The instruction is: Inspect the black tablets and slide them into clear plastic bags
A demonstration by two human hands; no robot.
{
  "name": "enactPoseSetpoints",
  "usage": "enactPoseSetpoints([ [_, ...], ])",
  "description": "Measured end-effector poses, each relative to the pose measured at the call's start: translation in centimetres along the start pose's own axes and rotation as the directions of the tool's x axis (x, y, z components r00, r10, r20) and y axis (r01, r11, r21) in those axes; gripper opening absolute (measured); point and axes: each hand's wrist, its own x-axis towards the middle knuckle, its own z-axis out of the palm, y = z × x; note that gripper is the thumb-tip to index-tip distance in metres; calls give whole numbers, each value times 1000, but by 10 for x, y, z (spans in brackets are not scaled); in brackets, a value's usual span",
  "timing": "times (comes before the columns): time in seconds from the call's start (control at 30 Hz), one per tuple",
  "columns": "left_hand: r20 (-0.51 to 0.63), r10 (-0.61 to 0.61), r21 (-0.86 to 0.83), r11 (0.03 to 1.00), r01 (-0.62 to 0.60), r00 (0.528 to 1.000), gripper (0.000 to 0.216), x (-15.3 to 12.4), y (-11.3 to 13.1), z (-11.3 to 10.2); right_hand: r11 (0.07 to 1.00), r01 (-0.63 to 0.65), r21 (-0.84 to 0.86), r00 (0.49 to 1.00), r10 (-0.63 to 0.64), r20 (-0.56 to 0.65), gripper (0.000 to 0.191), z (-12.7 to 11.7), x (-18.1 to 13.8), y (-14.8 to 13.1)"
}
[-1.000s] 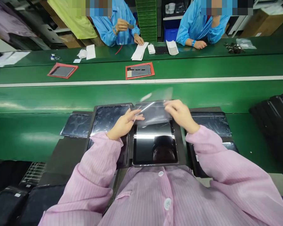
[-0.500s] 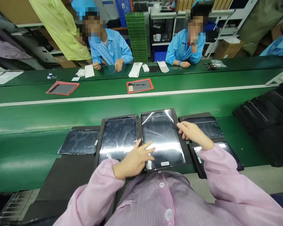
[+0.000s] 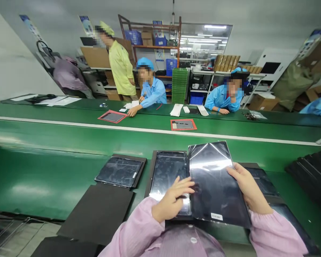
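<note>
**Dark panel [image 3: 215,182] gripped in the right hand [image 3: 248,187], left hand [image 3: 173,200] spread at its side**

Across the green tabletop [image 3: 37,171] lie two flat red holders [image 3: 194,125], each with a grey panel in it; a co-worker's hand [image 3: 132,112] is just beside the left one. Behind, a blue bin [image 3: 197,99] sits low in a rack and a blue crate [image 3: 133,37] stands on a higher shelf; I can't make out what either holds. Green trays [image 3: 179,85] are stacked nearby.

On the near side, the dark panel is above the tabletop, its top leaning slightly left, a white label [image 3: 216,216] by its bottom edge. Just left of it, a second panel [image 3: 168,167] rests on a black pad [image 3: 151,175].

The right hand clasps the dark panel's right edge, some of its fingers hidden behind. The left hand is loosely spread and grips nothing I can see; its fingertips reach the dark panel's left edge, though I can't tell whether they touch.

The right forearm slants in from the lower right. The left comes up from below, palm down, over the second panel.
</note>
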Motion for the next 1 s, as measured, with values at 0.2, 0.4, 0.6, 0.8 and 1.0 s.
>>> enactPoseSetpoints([
  [0.2, -574, -322, -274, 942, 194, 753, 34, -27, -27, -37, 991, 63, -119, 991, -48, 124, 31, 77, -2, 19],
  [0.4, -566, -447, -402, 883, 242, 693, 49, -30, -46, -36, 596, 138, -791, 990, -61, 127, 14, 114, 17, 41],
  [0.6, -580, -469, -561, 823, 91, 666, 49, -32, -67, -37, 637, -18, -770, 992, 106, 65, 28, 115, 29, 50],
  [0.8, -665, -470, -583, 813, -9, 580, 52, -32, -89, -41, 965, 33, -260, 949, 51, 310, 48, 120, 28, 70],
  [1.0, -657, -475, -576, 817, 17, 585, 60, -12, -53, -46, 985, 172, 23, 927, -170, 335, 47, 108, 7, 74],
])
